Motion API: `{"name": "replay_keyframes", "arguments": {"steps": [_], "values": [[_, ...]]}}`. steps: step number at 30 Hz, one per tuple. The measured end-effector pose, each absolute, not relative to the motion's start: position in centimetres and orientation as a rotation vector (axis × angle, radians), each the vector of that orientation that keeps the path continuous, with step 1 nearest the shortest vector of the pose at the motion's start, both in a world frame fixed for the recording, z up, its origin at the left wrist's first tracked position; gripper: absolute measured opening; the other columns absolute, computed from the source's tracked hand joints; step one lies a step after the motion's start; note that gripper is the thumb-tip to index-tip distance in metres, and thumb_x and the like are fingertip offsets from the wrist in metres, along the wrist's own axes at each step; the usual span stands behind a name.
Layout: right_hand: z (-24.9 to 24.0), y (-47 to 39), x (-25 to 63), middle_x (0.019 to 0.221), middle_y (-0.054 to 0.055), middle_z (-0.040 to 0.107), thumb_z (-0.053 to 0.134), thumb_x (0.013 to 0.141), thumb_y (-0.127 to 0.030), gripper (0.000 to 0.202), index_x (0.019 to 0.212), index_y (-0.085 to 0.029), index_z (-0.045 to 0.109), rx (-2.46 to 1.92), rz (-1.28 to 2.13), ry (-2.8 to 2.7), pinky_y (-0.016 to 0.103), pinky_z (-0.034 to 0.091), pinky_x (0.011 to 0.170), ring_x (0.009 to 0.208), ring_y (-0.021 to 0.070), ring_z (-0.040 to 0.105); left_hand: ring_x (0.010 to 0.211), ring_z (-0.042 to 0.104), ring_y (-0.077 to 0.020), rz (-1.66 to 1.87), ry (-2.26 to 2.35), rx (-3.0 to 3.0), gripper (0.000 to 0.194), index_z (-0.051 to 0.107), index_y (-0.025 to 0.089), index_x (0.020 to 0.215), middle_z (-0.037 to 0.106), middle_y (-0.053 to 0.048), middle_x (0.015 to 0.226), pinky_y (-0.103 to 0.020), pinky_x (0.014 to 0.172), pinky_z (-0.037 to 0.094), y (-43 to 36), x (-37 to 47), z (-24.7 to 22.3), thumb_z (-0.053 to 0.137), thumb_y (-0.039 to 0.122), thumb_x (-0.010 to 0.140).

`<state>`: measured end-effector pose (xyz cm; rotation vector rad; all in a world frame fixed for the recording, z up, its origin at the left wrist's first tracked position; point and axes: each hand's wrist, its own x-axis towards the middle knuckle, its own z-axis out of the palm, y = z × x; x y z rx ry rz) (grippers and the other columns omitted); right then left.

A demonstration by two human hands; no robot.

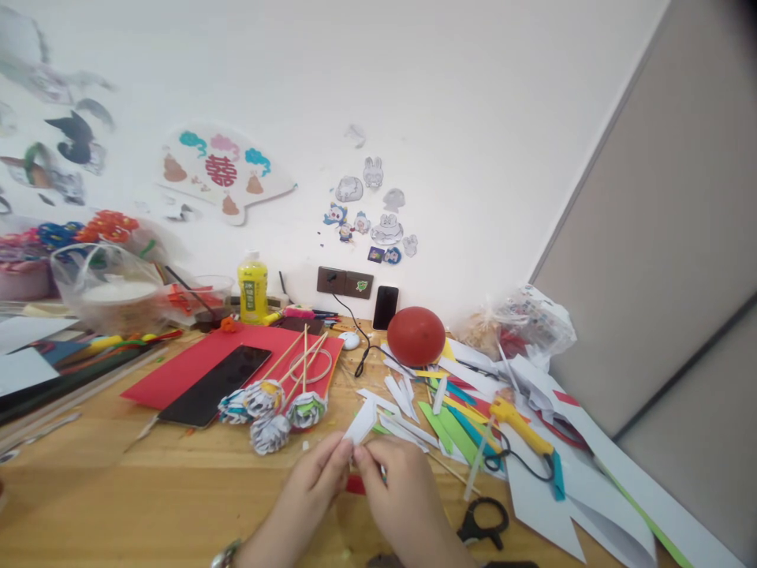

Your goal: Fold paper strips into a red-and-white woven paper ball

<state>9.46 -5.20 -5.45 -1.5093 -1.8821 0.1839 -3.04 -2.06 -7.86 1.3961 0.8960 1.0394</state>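
A folded white paper piece (362, 420) is pinched between my two hands near the front of the wooden table. My left hand (324, 467) is closed on its lower left side, thumb on top. From the right, my right hand (391, 467) also grips its lower end, and the fingertips of both hands meet there. Something red and a bit of green show beneath my hands, partly hidden. Just beyond lie several paper flowers (270, 432) on wooden sticks. Black-handled scissors (486, 521) rest to the right of my right hand.
Paper strips (441, 426), a yellow glue gun (520, 422) and white sheets (591, 497) cover the right side. A red balloon (415, 337) and upright phone (385, 308) are by the wall. A black tablet-like slab (216, 386) lies on red paper (177, 367), near a yellow bottle (253, 290).
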Motion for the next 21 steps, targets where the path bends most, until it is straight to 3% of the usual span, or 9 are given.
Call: {"name": "replay_keyframes", "arguments": {"steps": [4,7,12,17,21], "values": [[-4.6,-5.0,10.6,0.052,-0.002,0.052,0.045,0.086,-0.025,0.033,0.059,-0.015,0.061,-1.361,0.605,-1.876,0.021,0.03,0.05,0.052,0.0107,0.045,0.045,0.025,-0.0075,1.012,0.849,1.345,0.047,0.042,0.02,0.061,0.029,0.01,0.051,-0.019,0.043,0.023,-1.8,-3.5,-7.5,0.051,0.065,0.07],[-4.1,-4.7,12.3,0.057,-0.002,0.053,0.049,0.084,-0.03,0.029,0.066,-0.015,0.066,-1.246,0.901,-1.859,0.019,0.034,0.052,0.056,0.0104,0.047,0.044,0.02,-0.007,0.959,0.806,1.363,0.049,0.04,0.021,0.06,0.027,0.011,0.049,-0.019,0.041,0.018,-1.9,-3.8,-6.9,0.048,0.067,0.07],[-3.9,-2.9,14.9,0.058,-0.004,0.056,0.062,0.075,-0.03,0.016,0.069,-0.015,0.067,-1.155,1.277,-1.908,0.017,0.037,0.05,0.053,0.0083,0.048,0.051,0.034,-0.0106,0.896,0.795,1.645,0.045,0.044,0.02,0.06,0.037,0.007,0.054,-0.021,0.049,0.031,-2.8,-4.2,-6.0,0.041,0.061,0.079],[-1.7,0.4,15.2,0.049,-0.008,0.055,0.061,0.07,-0.011,0.01,0.069,-0.017,0.069,-1.343,1.156,-2.416,0.013,0.031,0.04,0.042,0.0045,0.042,0.061,0.048,-0.0145,0.741,0.793,2.054,0.039,0.056,0.02,0.066,0.055,0.002,0.063,-0.021,0.06,0.039,-3.3,-4.5,-5.5,0.037,0.047,0.087],[1.1,1.9,13.1,0.043,-0.009,0.055,0.075,0.055,-0.013,0.008,0.054,-0.017,0.067,-1.368,1.072,-2.627,0.014,0.033,0.042,0.041,0.0052,0.045,0.063,0.057,-0.0148,0.646,0.815,2.233,0.034,0.062,0.021,0.074,0.066,0.0,0.07,-0.019,0.062,0.042,-3.5,-4.3,-5.9,0.036,0.037,0.089]]}}
